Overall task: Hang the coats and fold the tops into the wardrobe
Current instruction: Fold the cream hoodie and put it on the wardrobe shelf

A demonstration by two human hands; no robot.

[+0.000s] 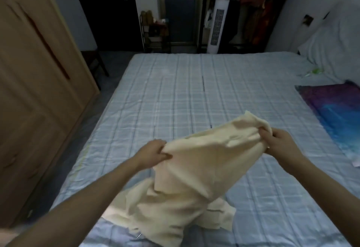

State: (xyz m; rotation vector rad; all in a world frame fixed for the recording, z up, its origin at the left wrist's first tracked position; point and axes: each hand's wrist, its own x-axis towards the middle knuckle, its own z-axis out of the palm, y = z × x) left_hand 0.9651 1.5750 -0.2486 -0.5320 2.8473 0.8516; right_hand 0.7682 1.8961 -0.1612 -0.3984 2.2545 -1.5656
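Left hand (153, 152) and right hand (280, 144) each grip a cream top (187, 180) raised above the plaid-sheeted bed (175, 94); its lower end trails on the bed.

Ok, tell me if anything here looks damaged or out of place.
The wardrobe on the left has a long dark gash running slantwise down its door, like torn or split surface. A small green scrap lies loose on the bed near the white bedding. Otherwise nothing stands out; both hands hold the cream top.

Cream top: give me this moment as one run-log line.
stage: spreading to fold | cream top: held up over bed | left hand: grips one edge | right hand: grips other edge | wardrobe: shut
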